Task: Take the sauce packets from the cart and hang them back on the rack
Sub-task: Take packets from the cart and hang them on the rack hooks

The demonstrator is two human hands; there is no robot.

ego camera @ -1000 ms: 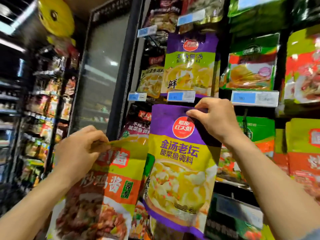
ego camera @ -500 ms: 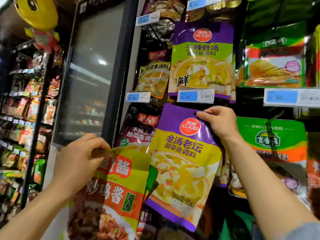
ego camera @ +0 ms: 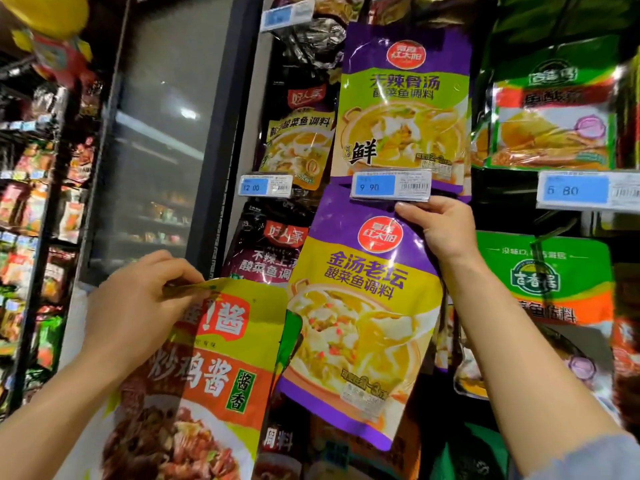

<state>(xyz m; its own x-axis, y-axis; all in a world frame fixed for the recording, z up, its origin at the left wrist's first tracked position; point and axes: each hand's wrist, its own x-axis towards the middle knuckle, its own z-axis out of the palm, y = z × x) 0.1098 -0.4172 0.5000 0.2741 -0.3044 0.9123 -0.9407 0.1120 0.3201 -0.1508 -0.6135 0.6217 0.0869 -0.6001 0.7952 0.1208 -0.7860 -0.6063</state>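
My right hand pinches the top right corner of a purple and yellow sauce packet, held up against the rack just under the 9.90 price tag. The packet's top edge sits behind that tag; its hole and the hook are hidden. My left hand grips the top edge of a yellow and orange sauce packet lower left, in front of the rack. The cart is out of view.
The rack holds a matching purple packet above, dark packets to the left and green packets to the right. A glass fridge door stands left of the rack, with shelves of goods further left.
My right hand has raised the purple packet until its top reaches the 9.90 tag. The left hand keeps its packet at about the same place. The view has moved closer and tilted up.
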